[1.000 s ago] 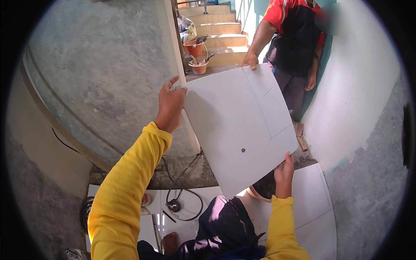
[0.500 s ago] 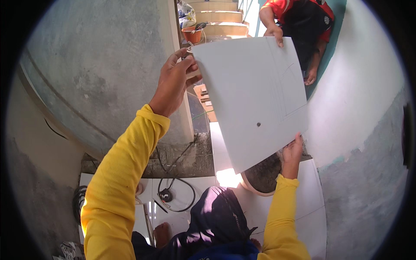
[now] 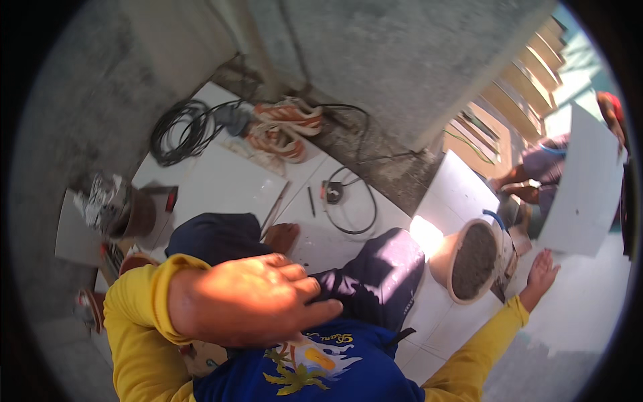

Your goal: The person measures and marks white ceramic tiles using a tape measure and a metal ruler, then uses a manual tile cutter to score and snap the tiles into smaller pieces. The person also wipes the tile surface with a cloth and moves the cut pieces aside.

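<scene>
My left hand (image 3: 251, 298) is in front of my chest, palm down, with loosely stretched fingers and nothing seen in them. Out to the right, my right hand (image 3: 541, 273) is open, its fingers spread just below the lower edge of a large white tile (image 3: 583, 187). A small gap seems to lie between them. The co-worker's hand (image 3: 615, 127) is at the upper part of the tile. Between my right arm and my knee stands a pale bucket (image 3: 439, 261) filled with grey mortar (image 3: 475, 261).
White floor tiles (image 3: 375, 241) lie under me. Orange-and-white shoes (image 3: 284, 127), a black cable coil (image 3: 177, 134) and a black corded piece (image 3: 333, 192) are ahead. A loose tile (image 3: 221, 191) and a brown bucket (image 3: 137, 211) are at left. Steps (image 3: 516, 100) rise at far right.
Both my hands have come off the tile, which is now at far right with the co-worker. My left hand has drawn back to my chest. The view has turned left.
</scene>
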The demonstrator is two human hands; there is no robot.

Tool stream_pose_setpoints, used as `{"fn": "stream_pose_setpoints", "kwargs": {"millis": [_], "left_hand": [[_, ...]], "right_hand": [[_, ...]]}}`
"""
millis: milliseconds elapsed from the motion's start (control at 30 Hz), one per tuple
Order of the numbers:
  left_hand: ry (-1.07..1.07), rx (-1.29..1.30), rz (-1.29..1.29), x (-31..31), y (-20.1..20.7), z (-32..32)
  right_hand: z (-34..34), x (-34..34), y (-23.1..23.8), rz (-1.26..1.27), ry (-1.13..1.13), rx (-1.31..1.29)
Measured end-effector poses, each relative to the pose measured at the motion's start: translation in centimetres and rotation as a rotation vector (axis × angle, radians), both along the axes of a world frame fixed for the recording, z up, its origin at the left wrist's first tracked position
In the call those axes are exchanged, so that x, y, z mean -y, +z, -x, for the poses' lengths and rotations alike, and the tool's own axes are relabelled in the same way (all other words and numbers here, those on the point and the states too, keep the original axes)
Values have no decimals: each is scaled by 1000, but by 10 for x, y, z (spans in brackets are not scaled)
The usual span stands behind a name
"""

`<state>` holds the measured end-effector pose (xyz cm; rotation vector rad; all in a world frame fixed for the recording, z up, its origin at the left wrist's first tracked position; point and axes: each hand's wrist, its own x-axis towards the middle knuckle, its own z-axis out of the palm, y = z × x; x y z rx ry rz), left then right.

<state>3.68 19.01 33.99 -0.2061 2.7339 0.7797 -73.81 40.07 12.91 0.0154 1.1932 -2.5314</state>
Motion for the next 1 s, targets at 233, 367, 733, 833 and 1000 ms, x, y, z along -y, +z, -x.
{"fn": "stream_pose_setpoints", "kwargs": {"millis": [233, 367, 733, 833, 1000], "left_hand": [[281, -173, 137, -40, -92, -48], [402, -157, 280, -41, -93, -55], [567, -323, -272, -1, -70, -62], [579, -353, -498, 14, -59, -67], [768, -179, -865, 41, -58, -69]], "right_hand": [[-300, 117, 34, -671, 439, -481], [-429, 145, 31, -1042, 1291, -1372], [-637, 283, -163, -1109, 1771, -889], [-665, 302, -186, -1181, 1640, -646], [-658, 264, -143, -1350, 1641, -574]]}}
